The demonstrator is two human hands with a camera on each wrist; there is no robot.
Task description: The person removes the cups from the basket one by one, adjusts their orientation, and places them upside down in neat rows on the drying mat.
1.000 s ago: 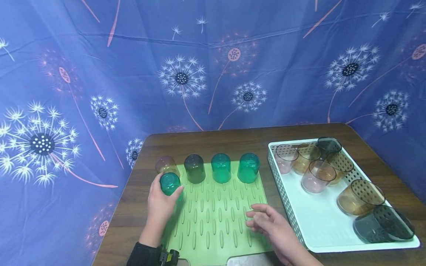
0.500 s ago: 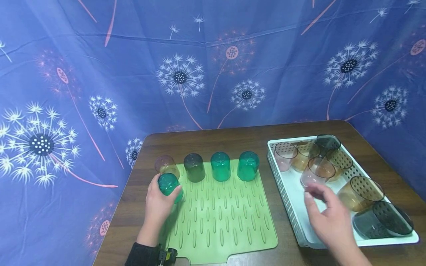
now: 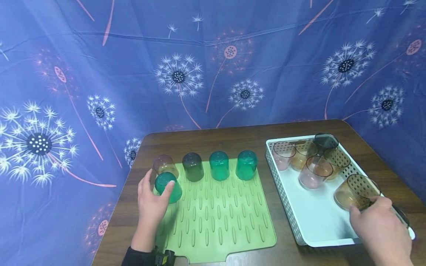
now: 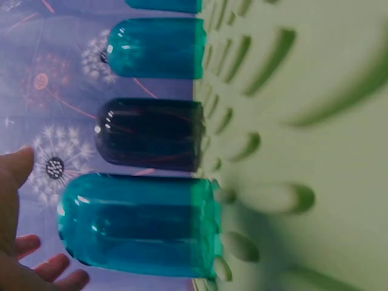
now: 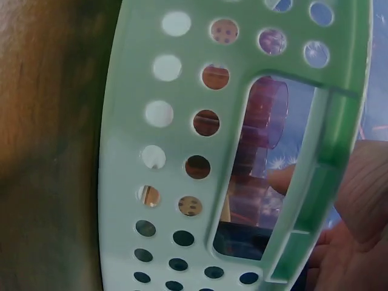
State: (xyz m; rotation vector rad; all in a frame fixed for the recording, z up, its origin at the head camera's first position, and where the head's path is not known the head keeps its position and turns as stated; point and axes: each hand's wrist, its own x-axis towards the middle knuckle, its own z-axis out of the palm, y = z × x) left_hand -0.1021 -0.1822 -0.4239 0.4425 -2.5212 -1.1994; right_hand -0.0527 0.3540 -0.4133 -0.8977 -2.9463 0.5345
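An upside-down green cup [image 3: 168, 187] stands at the left of the green mat [image 3: 216, 218]. My left hand [image 3: 152, 201] is around it with fingers and thumb spread; in the left wrist view the thumb [image 4: 21, 165] is apart from the cup [image 4: 139, 224]. Over the near right corner of the white basket [image 3: 309, 242], my right hand [image 3: 382, 225] is at a dark grey cup [image 3: 401, 216], mostly hidden beneath it. Through the basket's handle slot, the right wrist view shows the thumb [image 5: 282, 179] extended, apart from the dark cup [image 5: 242, 239]. Contact of the other fingers is hidden.
Along the mat's back edge stand a pinkish cup [image 3: 165, 165], a dark cup [image 3: 193, 167] and two green cups [image 3: 219, 166], all upside down. The basket also holds an amber cup [image 3: 349, 194], a pink cup [image 3: 313, 177] and several others at its far end.
My right hand has moved right, from above the mat across the basket to the dark grey cup. My left fingers have spread away from the green cup, which stands on the mat.
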